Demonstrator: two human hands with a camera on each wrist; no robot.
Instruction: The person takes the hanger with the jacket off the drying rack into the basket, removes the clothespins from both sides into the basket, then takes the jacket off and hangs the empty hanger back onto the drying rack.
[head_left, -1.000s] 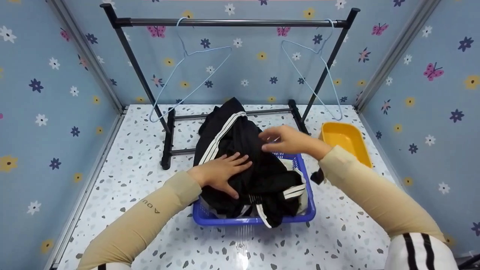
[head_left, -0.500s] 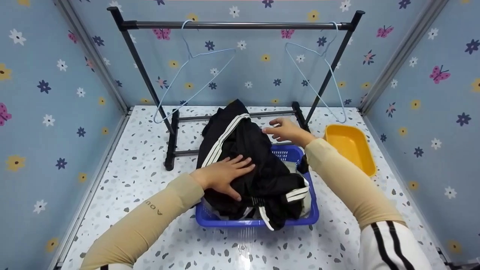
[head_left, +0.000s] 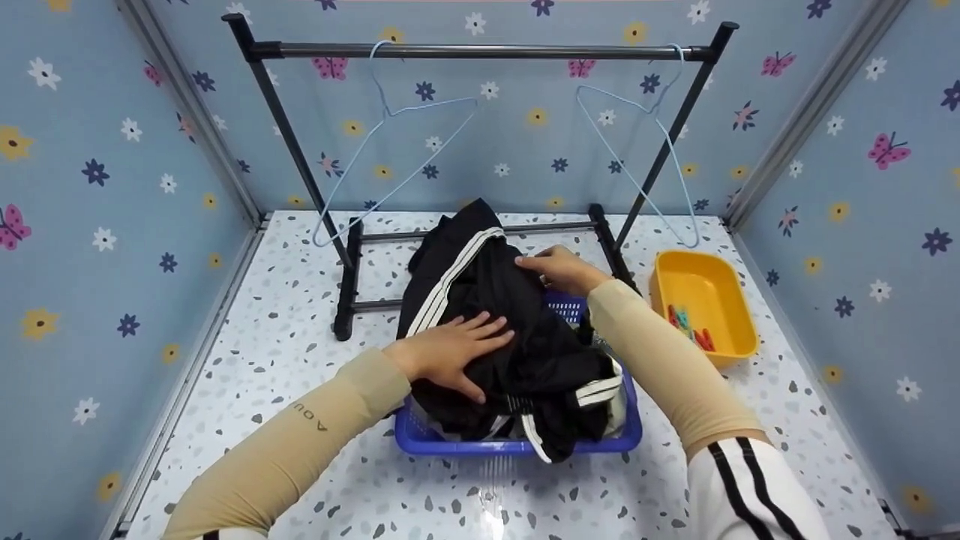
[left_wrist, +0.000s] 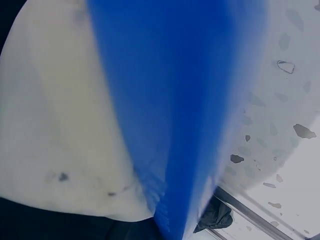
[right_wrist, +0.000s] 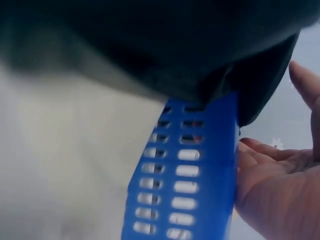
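Observation:
A black garment with white stripes (head_left: 517,352) lies heaped over a blue perforated basket (head_left: 517,448), spilling past its far left side. My left hand (head_left: 454,356) presses on the cloth, palm down with fingers spread. At the garment's far right edge is my right hand (head_left: 562,268), its thumb tip close to the cloth. In the right wrist view this hand (right_wrist: 285,180) is outside the basket wall (right_wrist: 200,165), thumb raised apart from the fingers, nothing gripped between them. Pale cloth (left_wrist: 65,115) inside the basket shows in the left wrist view, mostly blurred.
Behind the basket stands a black clothes rack (head_left: 480,52). From its bar hang a left wire hanger (head_left: 387,115) and a right wire hanger (head_left: 654,112). A yellow tub (head_left: 705,281) with several clothespins (head_left: 703,340) is at the right. Flowered walls enclose the speckled surface (head_left: 300,270).
My right hand has shifted over the basket's far side and lowered to the garment's edge. The clothespins in the tub have come into sight. The left hand keeps its place on the cloth.

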